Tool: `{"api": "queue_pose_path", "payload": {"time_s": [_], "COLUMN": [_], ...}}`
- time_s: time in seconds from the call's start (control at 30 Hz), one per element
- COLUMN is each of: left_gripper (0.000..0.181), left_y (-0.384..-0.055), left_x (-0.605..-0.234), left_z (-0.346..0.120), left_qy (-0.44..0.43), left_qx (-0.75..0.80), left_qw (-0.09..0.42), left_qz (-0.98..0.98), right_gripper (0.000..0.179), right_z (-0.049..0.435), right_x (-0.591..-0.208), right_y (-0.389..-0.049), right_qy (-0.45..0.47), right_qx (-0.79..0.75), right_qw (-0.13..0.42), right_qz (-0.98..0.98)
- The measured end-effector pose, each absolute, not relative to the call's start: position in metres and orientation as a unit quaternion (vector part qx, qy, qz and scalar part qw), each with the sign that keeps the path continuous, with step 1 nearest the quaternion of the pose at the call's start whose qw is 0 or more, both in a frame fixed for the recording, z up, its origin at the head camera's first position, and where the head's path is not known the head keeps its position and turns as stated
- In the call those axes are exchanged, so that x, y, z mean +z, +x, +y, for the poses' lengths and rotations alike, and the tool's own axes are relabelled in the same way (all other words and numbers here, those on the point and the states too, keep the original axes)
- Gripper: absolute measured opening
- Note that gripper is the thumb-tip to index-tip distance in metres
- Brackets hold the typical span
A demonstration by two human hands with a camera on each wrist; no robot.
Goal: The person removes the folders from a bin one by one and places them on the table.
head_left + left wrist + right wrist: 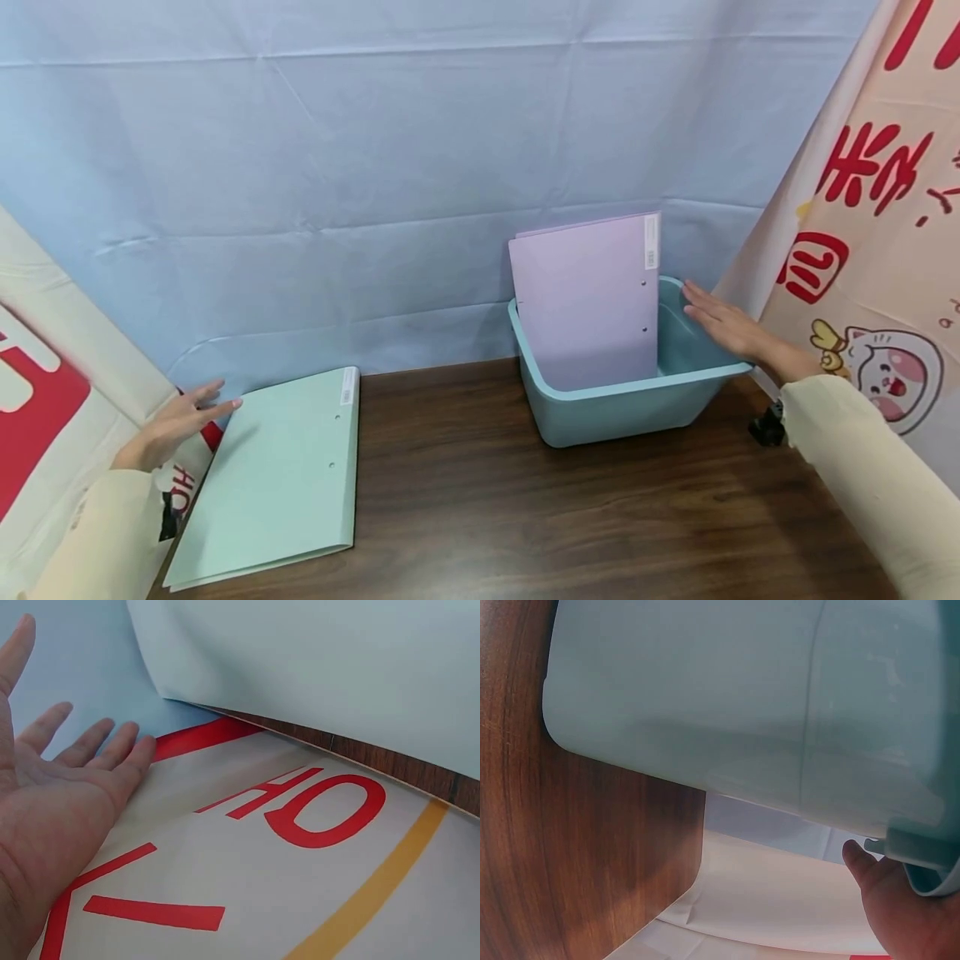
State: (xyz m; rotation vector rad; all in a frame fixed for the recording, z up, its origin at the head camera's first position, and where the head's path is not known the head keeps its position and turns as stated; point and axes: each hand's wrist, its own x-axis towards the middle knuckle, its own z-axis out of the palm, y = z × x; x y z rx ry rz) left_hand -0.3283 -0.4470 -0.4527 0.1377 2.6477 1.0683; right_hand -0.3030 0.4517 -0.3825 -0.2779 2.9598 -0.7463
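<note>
My left hand (pixel 168 425) is at the far left, its fingers spread and straight beside the upper left edge of a pale green folder (pixel 281 475). The left wrist view shows the palm of that hand (pixel 67 802) with nothing in it. Flat on the table, the green folder has a white label and two small rivets. On the right, my right hand (pixel 727 321) rests at the right rim of a blue-green plastic tub (pixel 622 417), fingers straight. Its thumb (pixel 860 862) shows outside, by the rim. Leaning upright inside the tub is a purple folder (pixel 585 300).
A dark wooden table (pixel 442 483) lies between the green folder and the tub. Light blue cloth (pixel 390 167) hangs behind. Printed cloths border the left side and the right side (pixel 870 275), close to both hands.
</note>
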Motion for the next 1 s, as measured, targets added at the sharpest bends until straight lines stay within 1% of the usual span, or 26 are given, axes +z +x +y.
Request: {"api": "queue_pose_path", "payload": {"time_s": [0.23, 0.57, 1.0], "left_gripper": [0.093, 0.091, 0.090], "left_y": [-0.329, -0.335, -0.334], "left_x": [-0.451, -0.438, -0.425], "left_z": [-0.440, -0.423, -0.391], "left_qy": [0.051, 0.077, 0.105], "left_qx": [0.395, 0.399, 0.435], "left_qw": [0.123, 0.096, 0.095], "left_qz": [0.909, 0.909, 0.889], "right_gripper": [0.070, 0.068, 0.068], "right_z": [0.450, 0.451, 0.450], "right_x": [-0.377, -0.378, -0.383], "right_y": [-0.305, -0.307, -0.304], "right_qy": [-0.094, -0.089, -0.084], "right_qx": [-0.249, -0.240, -0.247], "right_qw": [0.033, 0.029, 0.036], "right_qz": [0.963, 0.966, 0.965]}}
